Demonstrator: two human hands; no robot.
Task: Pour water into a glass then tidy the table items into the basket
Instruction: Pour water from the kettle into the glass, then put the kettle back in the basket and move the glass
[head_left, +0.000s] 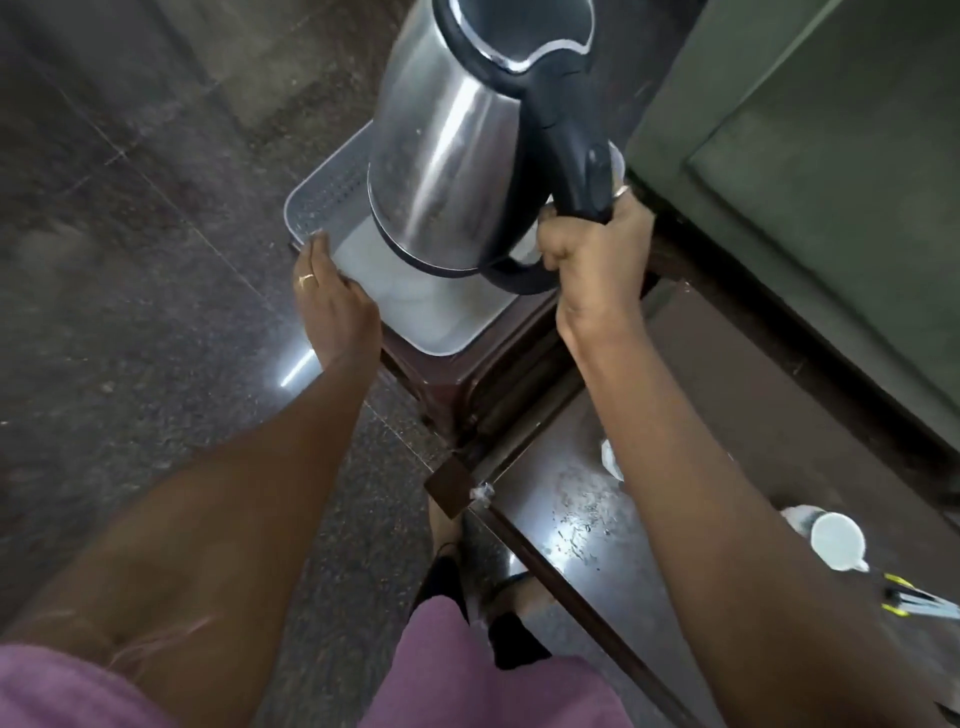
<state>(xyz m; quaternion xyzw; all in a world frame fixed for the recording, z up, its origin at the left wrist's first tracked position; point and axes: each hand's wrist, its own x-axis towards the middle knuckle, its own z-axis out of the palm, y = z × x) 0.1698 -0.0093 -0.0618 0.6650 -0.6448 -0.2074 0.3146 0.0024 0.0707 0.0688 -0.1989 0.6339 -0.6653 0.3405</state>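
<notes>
Steel kettle (447, 156) up in the air, right hand (587, 260) clamped round its black handle, body hanging directly over the grey basket (322, 202). That basket sits on a dark brown stool (498, 374), just off the worktop's (727, 374) far-left corner. Left hand (332, 301) rests on the basket's near-left rim, fingers laid flat, gripping nothing. On the worktop, near its right edge, a white cup (839, 540) stands, and a yellow-tipped tool (914, 603) lies just beside it.
</notes>
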